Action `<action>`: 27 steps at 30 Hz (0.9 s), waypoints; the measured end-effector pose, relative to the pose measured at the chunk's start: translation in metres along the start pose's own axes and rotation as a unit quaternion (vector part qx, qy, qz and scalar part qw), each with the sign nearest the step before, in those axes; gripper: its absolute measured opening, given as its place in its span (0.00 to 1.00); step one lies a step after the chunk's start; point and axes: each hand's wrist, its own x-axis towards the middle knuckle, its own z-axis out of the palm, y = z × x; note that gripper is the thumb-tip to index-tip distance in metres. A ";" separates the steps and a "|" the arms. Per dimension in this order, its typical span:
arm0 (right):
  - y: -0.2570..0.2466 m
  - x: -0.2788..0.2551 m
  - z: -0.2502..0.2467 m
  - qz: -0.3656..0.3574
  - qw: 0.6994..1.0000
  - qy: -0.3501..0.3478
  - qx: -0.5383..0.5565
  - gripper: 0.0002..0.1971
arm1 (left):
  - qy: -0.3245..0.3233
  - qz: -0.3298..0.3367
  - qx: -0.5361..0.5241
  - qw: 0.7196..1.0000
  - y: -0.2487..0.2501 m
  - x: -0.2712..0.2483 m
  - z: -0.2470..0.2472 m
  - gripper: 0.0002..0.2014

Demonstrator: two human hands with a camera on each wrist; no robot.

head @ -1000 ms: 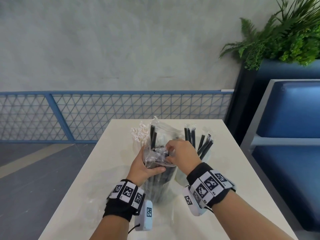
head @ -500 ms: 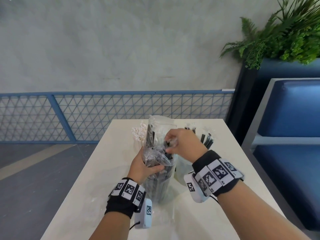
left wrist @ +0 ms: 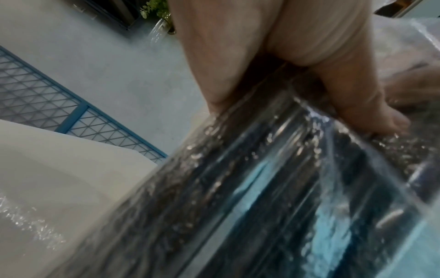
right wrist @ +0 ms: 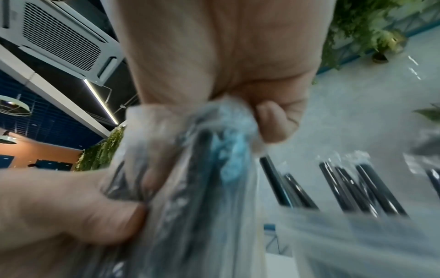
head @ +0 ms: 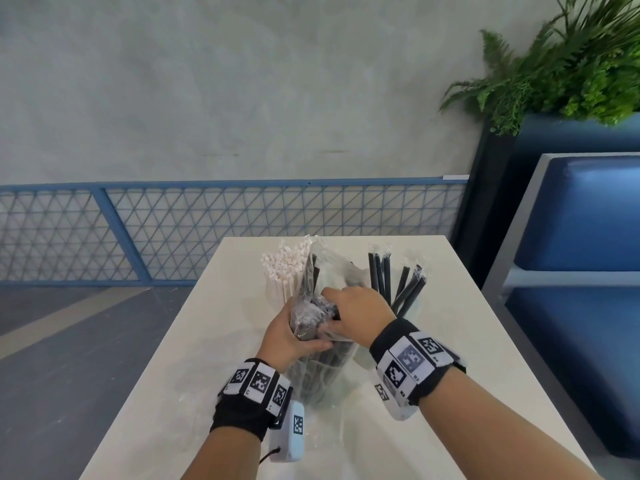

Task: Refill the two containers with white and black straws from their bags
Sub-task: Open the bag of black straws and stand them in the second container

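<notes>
White table (head: 214, 341), blue mesh railing (head: 207, 230), grey wall (head: 242, 81)

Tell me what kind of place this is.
Probably a café or similar food-service seating area. A blue upholstered booth seat stands beside the white table, a planter of greenery tops the divider, and the table holds stocks of white straws and black straws for refilling.

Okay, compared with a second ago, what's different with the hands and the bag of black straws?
The right hand rose to the clear plastic bag of black straws, then dropped back, gripping its crumpled top. The left hand kept holding the bag's middle upright on the white table. The white paper straws and loose black straws behind stayed put.
</notes>
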 end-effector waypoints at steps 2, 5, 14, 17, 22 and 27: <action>0.000 0.000 0.002 0.000 1.000 0.005 0.017 0.19 | 0.003 0.002 -0.001 1.000 -0.001 0.001 -0.001 0.45; 0.003 0.000 -0.003 -0.004 0.998 0.022 0.059 0.19 | 0.014 0.002 -0.003 1.000 -0.001 0.003 -0.003 0.35; 0.016 -0.003 -0.049 -0.029 0.952 0.228 0.201 0.24 | 0.060 -0.002 0.021 0.998 -0.004 0.005 -0.007 0.28; 0.010 -0.007 -0.034 -0.021 0.900 0.299 0.317 0.25 | 0.063 -0.003 0.017 0.998 -0.003 0.006 -0.006 0.28; -0.013 -0.017 0.008 0.073 0.785 0.308 0.533 0.42 | 0.069 -0.003 0.022 0.997 -0.001 0.003 -0.004 0.32; -0.010 -0.002 0.025 0.162 0.793 0.252 0.530 0.39 | 0.069 -0.008 0.024 0.997 -0.002 0.002 -0.003 0.30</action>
